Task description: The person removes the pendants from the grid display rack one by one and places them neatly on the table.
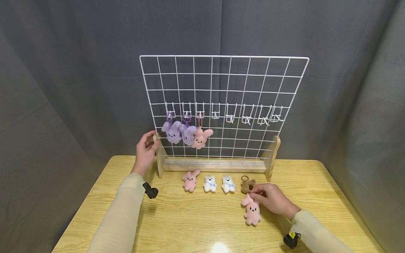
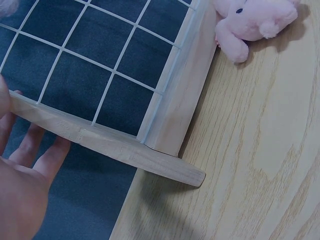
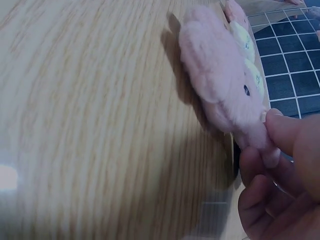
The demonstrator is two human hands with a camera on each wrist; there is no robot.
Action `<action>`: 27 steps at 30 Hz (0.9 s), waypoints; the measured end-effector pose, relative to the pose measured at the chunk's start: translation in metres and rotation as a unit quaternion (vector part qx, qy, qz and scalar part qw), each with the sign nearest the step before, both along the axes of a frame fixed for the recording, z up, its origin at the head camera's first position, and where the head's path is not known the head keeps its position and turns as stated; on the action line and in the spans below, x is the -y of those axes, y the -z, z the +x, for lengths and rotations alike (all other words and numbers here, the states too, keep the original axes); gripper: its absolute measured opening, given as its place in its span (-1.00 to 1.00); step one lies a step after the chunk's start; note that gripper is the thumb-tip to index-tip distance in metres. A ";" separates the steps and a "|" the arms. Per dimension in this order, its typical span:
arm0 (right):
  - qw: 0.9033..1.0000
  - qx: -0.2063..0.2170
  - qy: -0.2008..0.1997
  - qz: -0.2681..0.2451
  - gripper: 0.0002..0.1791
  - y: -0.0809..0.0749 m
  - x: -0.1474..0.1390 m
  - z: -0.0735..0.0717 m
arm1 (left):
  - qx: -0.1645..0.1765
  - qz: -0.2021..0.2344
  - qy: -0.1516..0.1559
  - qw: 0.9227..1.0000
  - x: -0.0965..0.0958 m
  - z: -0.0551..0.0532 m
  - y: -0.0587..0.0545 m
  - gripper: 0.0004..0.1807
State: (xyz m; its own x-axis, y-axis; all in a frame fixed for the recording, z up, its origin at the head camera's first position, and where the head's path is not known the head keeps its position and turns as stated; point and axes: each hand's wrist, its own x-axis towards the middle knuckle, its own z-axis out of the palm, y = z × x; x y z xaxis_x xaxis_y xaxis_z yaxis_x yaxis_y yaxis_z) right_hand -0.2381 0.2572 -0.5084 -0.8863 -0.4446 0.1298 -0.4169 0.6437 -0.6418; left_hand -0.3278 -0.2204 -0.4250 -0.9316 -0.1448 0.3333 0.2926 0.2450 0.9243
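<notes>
My right hand [image 1: 273,198] pinches a pink bunny plush keychain [image 1: 252,212] by its top, near the ears. In the right wrist view the plush [image 3: 215,70] hangs from thumb and fingertips, close to the tabletop. Behind it lies a brown bear keychain [image 1: 248,186] with a ring, partly covered by the hand. My left hand [image 1: 146,151] holds the left wooden upright [image 1: 160,158] of a white wire grid rack [image 1: 221,140], thumb in front and fingers behind. Two purple plush keychains [image 1: 173,133] and a pink bunny [image 1: 200,138] hang from the left hooks.
Another pink bunny [image 1: 190,181] and two white bear keychains [image 1: 210,184] lie in a row before the rack's wooden base [image 1: 215,167]. Several white hooks [image 1: 246,119] without keychains project from the grid's right part. A dark curtain [image 1: 95,88] stands behind the wooden table [image 1: 190,225].
</notes>
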 end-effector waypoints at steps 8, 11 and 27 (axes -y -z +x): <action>1.000 -0.008 0.014 0.010 -0.93 -0.004 -0.002 -0.001 | 0.008 0.002 -0.002 1.000 0.001 0.001 0.000 -0.50; 1.000 -0.015 0.016 0.014 -0.93 -0.006 -0.001 -0.002 | 0.009 0.003 -0.003 1.000 0.001 0.002 -0.001 -0.50; 0.998 -0.031 0.047 0.001 -0.91 -0.027 0.002 -0.012 | 0.012 0.012 -0.015 1.000 0.004 -0.013 0.015 -0.49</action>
